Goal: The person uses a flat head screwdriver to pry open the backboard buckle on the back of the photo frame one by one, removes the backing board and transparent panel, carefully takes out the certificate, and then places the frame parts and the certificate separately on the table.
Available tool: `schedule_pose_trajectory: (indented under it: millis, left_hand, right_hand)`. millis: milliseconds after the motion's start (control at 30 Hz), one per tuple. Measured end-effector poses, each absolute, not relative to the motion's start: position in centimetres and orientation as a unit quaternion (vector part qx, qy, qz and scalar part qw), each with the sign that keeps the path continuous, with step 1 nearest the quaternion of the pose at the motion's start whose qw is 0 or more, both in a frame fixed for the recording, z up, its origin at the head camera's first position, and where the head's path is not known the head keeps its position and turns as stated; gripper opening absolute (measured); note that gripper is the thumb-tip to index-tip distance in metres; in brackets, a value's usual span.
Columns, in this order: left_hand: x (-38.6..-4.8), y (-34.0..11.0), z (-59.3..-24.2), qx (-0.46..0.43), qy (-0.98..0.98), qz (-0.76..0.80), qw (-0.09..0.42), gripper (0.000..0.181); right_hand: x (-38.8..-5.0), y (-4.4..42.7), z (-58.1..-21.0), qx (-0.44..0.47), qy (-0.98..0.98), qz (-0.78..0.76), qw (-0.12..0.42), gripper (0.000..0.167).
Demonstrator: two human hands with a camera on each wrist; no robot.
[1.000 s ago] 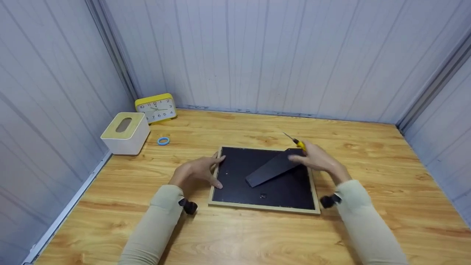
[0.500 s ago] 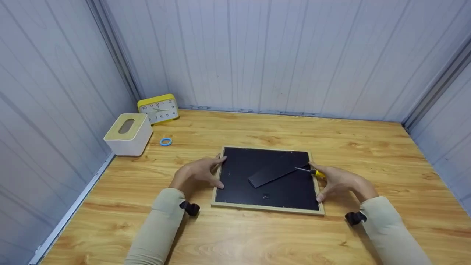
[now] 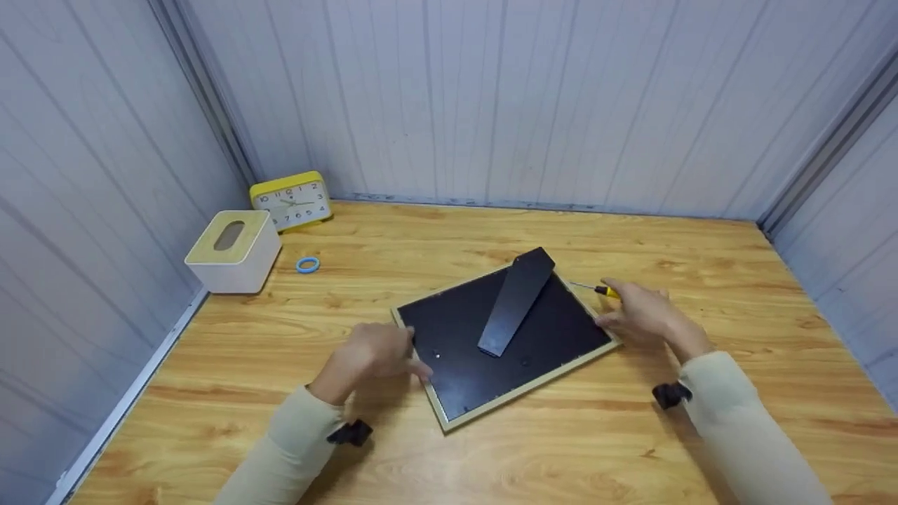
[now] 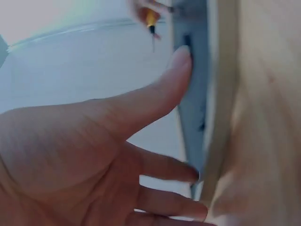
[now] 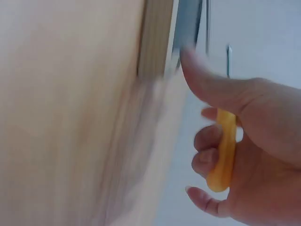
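A picture frame (image 3: 463, 382) lies face down on the wooden table, turned at an angle. Its back is black, with a light wood rim and a black stand leg (image 3: 515, 301) whose wide end overlaps the far rim. My left hand (image 3: 372, 354) is at the frame's left edge. In the left wrist view its thumb (image 4: 160, 94) and fingers stretch out along the rim. My right hand (image 3: 645, 315) is by the frame's right corner, its fingers curled around a yellow-handled screwdriver (image 5: 223, 155). The thumb of that hand points toward the frame; whether it touches is blurred.
A white tissue box (image 3: 238, 256) with a wooden top stands at the left wall. Behind it a yellow clock (image 3: 291, 201) leans back. Near them lies a small blue ring (image 3: 307, 265). Panelled walls (image 3: 463, 105) bound the table at the back and sides.
The picture frame has turned counterclockwise, its left side coming nearer and its right side going farther. The stand leg has swung with it. My right hand moved from the leg to the frame's right side, keeping the screwdriver.
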State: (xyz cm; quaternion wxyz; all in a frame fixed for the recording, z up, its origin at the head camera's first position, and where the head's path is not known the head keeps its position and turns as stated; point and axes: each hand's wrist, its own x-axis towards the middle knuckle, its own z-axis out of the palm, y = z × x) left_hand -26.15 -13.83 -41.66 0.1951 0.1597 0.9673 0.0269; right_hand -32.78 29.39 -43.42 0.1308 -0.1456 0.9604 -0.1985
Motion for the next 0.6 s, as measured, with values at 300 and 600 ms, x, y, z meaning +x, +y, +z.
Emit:
schedule_pose_trajectory:
  millis: [300, 600]
  left_hand:
    - [-33.8, -18.6, -44.8, 0.179, 0.922, 0.325, 0.11, 0.033]
    - [-31.3, -17.9, -44.2, 0.209, 0.893, 0.327, 0.228, 0.077]
  right_hand:
    - [-27.2, 26.4, -45.1, -0.112, 0.967, -0.194, 0.124, 0.106]
    - [-32.6, 27.2, -44.7, -0.123, 0.955, -0.209, 0.172, 0.094]
